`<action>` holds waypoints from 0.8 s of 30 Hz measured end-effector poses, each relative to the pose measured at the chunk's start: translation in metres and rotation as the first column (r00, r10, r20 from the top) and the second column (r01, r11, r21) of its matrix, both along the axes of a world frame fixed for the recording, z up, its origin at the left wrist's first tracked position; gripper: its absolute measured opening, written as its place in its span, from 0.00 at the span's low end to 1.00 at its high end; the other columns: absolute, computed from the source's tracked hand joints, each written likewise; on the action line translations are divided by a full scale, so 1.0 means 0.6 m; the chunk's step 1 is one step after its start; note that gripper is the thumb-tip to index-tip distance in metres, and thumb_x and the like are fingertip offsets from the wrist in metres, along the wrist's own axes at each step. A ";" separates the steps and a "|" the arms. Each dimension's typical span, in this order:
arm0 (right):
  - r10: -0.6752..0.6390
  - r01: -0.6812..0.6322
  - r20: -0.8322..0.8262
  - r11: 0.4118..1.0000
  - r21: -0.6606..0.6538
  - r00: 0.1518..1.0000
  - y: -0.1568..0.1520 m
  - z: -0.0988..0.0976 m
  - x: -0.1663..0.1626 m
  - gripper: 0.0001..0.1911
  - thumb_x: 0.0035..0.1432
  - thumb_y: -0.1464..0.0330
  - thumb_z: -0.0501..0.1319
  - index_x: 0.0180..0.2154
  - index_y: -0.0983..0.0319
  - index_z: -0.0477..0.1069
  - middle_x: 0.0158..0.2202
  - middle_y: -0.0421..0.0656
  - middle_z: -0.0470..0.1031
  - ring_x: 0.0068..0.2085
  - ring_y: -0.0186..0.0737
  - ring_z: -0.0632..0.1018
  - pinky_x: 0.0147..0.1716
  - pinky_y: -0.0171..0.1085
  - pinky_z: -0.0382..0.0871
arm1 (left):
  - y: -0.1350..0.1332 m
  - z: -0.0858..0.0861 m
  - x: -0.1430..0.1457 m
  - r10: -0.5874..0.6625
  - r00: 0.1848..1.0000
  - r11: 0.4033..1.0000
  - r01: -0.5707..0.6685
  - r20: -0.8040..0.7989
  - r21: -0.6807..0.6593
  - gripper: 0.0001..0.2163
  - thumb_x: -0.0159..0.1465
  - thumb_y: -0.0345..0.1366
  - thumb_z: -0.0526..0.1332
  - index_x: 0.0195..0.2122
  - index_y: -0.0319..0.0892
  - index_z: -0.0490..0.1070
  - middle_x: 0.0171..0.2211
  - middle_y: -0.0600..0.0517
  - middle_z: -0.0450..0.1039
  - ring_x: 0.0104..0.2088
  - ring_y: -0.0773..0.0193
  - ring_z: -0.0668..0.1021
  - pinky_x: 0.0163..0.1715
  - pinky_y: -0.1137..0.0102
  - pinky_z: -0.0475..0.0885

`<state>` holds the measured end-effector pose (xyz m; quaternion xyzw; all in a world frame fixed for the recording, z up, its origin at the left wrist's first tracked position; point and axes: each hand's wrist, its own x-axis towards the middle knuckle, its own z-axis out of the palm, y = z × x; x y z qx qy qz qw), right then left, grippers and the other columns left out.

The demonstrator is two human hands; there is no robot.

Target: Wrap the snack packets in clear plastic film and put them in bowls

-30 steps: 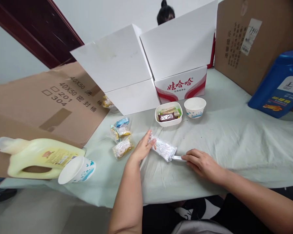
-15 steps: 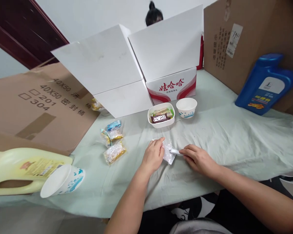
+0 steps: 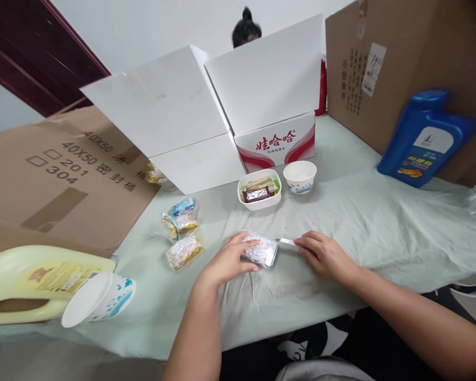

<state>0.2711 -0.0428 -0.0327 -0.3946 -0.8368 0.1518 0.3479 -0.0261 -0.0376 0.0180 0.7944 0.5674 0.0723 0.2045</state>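
Pretty much the whole table (image 3: 381, 222) is being covered by a pale cloth, with a white box (image 3: 222, 121) being propped open at the back. Near the front edge, a small crinkly plastic packet (image 3: 262, 251) is being pinned flat by the left hand (image 3: 226, 262), fingers spread over its left end. Its white tab (image 3: 286, 242) is being pinched shut-tight by the right hand (image 3: 323, 256). The packet is probably light, soft and slippery, so it's best gripped by the ends.
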 end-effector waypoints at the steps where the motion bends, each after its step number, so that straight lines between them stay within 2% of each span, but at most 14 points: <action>1: -0.027 0.027 -0.010 1.000 -0.011 1.000 0.003 0.001 0.004 0.13 0.66 0.69 0.52 0.46 0.61 0.73 0.41 0.48 0.76 0.41 0.42 0.78 0.39 0.42 0.75 | -0.001 -0.001 0.004 -0.011 1.000 1.000 0.012 -0.021 0.023 0.30 0.50 0.35 0.73 0.56 0.54 0.72 0.62 0.46 0.61 0.61 0.46 0.67 0.58 0.54 0.67; 3: -0.082 0.082 -0.028 0.996 -0.021 0.996 0.011 0.005 0.011 0.12 0.66 0.69 0.52 0.45 0.61 0.73 0.41 0.48 0.76 0.41 0.42 0.78 0.39 0.42 0.75 | -0.003 -0.011 0.026 -0.025 0.998 0.990 0.032 -0.053 0.138 0.25 0.55 0.31 0.70 0.55 0.53 0.73 0.59 0.47 0.66 0.57 0.49 0.71 0.56 0.57 0.70; 5: -0.127 0.127 -0.054 0.992 -0.006 0.990 0.018 0.008 0.017 0.12 0.66 0.69 0.52 0.45 0.61 0.73 0.40 0.47 0.76 0.41 0.42 0.78 0.40 0.42 0.75 | -0.007 -0.030 0.067 -0.010 0.997 0.950 0.033 -0.074 0.312 0.19 0.61 0.31 0.65 0.53 0.51 0.74 0.55 0.47 0.70 0.52 0.52 0.74 0.51 0.59 0.73; 7: -0.153 0.158 -0.098 0.987 0.039 0.983 0.023 0.012 0.021 0.12 0.67 0.69 0.52 0.45 0.61 0.73 0.40 0.47 0.76 0.41 0.42 0.78 0.41 0.42 0.75 | -0.011 -0.051 0.114 0.024 0.996 0.874 0.021 -0.087 0.485 0.16 0.62 0.36 0.65 0.52 0.46 0.74 0.51 0.45 0.72 0.47 0.51 0.76 0.46 0.59 0.75; 10: -0.117 0.133 -0.139 0.985 0.113 0.983 0.024 0.020 0.021 0.12 0.67 0.69 0.52 0.45 0.60 0.73 0.41 0.47 0.76 0.42 0.41 0.78 0.42 0.40 0.75 | -0.017 -0.073 0.167 -0.001 0.999 0.795 0.030 -0.048 0.606 0.20 0.59 0.43 0.68 0.50 0.41 0.72 0.47 0.43 0.74 0.45 0.51 0.75 0.45 0.58 0.74; 12: -0.043 0.055 -0.082 0.988 0.146 0.996 0.021 0.027 0.022 0.13 0.67 0.69 0.52 0.46 0.61 0.74 0.41 0.48 0.76 0.41 0.41 0.78 0.41 0.40 0.75 | -0.015 -0.076 0.178 0.030 0.999 0.791 -0.037 0.021 0.610 0.23 0.54 0.47 0.71 0.46 0.39 0.72 0.44 0.43 0.74 0.44 0.51 0.75 0.44 0.58 0.74; 15: 0.084 -0.097 0.105 0.987 0.129 0.991 0.021 0.040 0.035 0.14 0.67 0.70 0.52 0.46 0.61 0.74 0.39 0.48 0.77 0.39 0.42 0.78 0.37 0.40 0.74 | -0.007 -0.072 0.162 0.115 0.988 0.836 -0.152 0.103 0.528 0.25 0.48 0.47 0.74 0.42 0.41 0.70 0.40 0.46 0.75 0.42 0.52 0.76 0.42 0.59 0.74; 17: 0.118 -0.137 0.202 0.987 0.083 0.972 0.028 0.047 0.057 0.14 0.67 0.70 0.52 0.45 0.60 0.75 0.38 0.47 0.77 0.38 0.42 0.78 0.37 0.40 0.73 | 0.000 -0.066 0.142 0.141 0.982 0.871 -0.183 0.126 0.457 0.24 0.48 0.46 0.74 0.42 0.42 0.69 0.40 0.48 0.75 0.43 0.53 0.77 0.42 0.60 0.74; 18: 0.100 -0.118 0.229 0.991 0.065 0.968 0.033 0.049 0.072 0.14 0.67 0.71 0.52 0.45 0.60 0.75 0.39 0.47 0.77 0.39 0.42 0.78 0.38 0.40 0.72 | 0.003 -0.064 0.132 0.151 0.978 0.883 -0.198 0.143 0.425 0.23 0.50 0.45 0.73 0.43 0.43 0.69 0.41 0.48 0.75 0.43 0.54 0.77 0.43 0.61 0.74; 19: 0.046 -0.061 0.247 0.997 0.056 0.968 0.039 0.049 0.089 0.14 0.66 0.71 0.51 0.45 0.60 0.76 0.40 0.47 0.78 0.40 0.43 0.78 0.39 0.41 0.72 | 0.005 -0.062 0.123 0.162 0.972 0.893 -0.217 0.167 0.395 0.23 0.52 0.45 0.72 0.45 0.43 0.68 0.42 0.48 0.74 0.43 0.55 0.77 0.43 0.61 0.74; 21: -0.156 0.146 0.286 0.988 0.058 0.945 0.052 0.043 0.121 0.15 0.66 0.71 0.51 0.43 0.61 0.77 0.40 0.49 0.78 0.41 0.46 0.78 0.40 0.44 0.71 | 0.008 -0.060 0.110 0.195 0.955 0.900 -0.265 0.224 0.345 0.23 0.57 0.44 0.68 0.50 0.43 0.67 0.45 0.47 0.74 0.42 0.57 0.78 0.42 0.62 0.74; 22: -0.287 0.279 0.310 0.958 0.071 0.907 0.058 0.038 0.134 0.15 0.65 0.71 0.51 0.42 0.62 0.77 0.40 0.50 0.78 0.41 0.49 0.77 0.40 0.46 0.71 | 0.008 -0.059 0.106 0.205 0.947 0.902 -0.281 0.247 0.328 0.22 0.58 0.44 0.67 0.51 0.42 0.66 0.45 0.46 0.74 0.41 0.57 0.78 0.42 0.62 0.74; 24: -0.507 0.502 0.339 0.858 0.112 0.792 0.066 0.027 0.149 0.15 0.64 0.70 0.52 0.41 0.63 0.78 0.40 0.53 0.78 0.42 0.55 0.76 0.41 0.52 0.69 | 0.009 -0.057 0.103 0.184 0.943 0.908 -0.271 0.277 0.320 0.15 0.61 0.41 0.64 0.47 0.42 0.70 0.43 0.47 0.75 0.41 0.58 0.78 0.42 0.62 0.73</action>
